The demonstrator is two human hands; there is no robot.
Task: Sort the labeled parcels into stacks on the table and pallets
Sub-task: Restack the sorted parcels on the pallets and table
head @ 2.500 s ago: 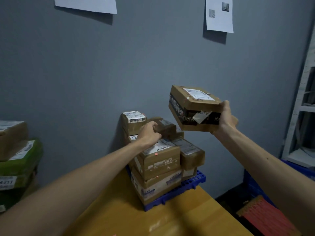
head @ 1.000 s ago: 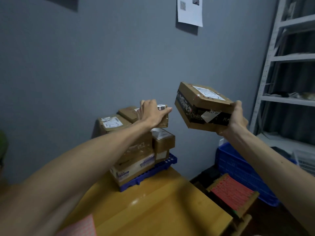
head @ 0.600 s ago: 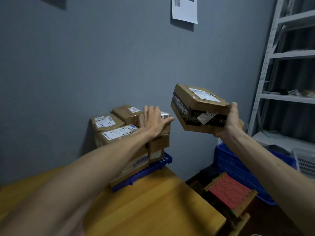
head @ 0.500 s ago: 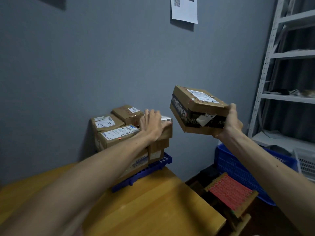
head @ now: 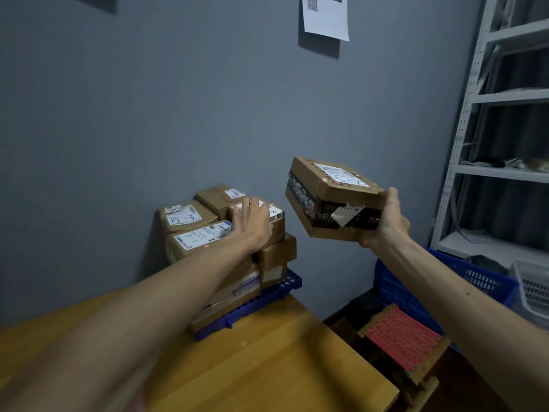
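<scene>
My right hand (head: 389, 221) grips a flat cardboard parcel (head: 323, 191) with a white label and dark tape, held tilted in the air to the right of the stack. My left hand (head: 252, 224) lies with straight fingers on a small labeled parcel (head: 274, 215) at the top right of a stack of several brown parcels (head: 193, 233). The stack stands on a blue pallet (head: 282, 288) at the far corner of the wooden table (head: 261, 361). Two top parcels show handwritten marks 5-3 and 3-1.
A grey wall stands right behind the stack, with a paper sheet (head: 325, 16) pinned high up. To the right are white metal shelving (head: 502, 138), a blue crate (head: 416, 289), a white basket (head: 531, 286) and a red-topped stool (head: 404, 337) on the floor.
My left hand set the small parcel onto the stack's top right and opened flat over it. The view swung to the right. My right hand kept the flat parcel aloft.
</scene>
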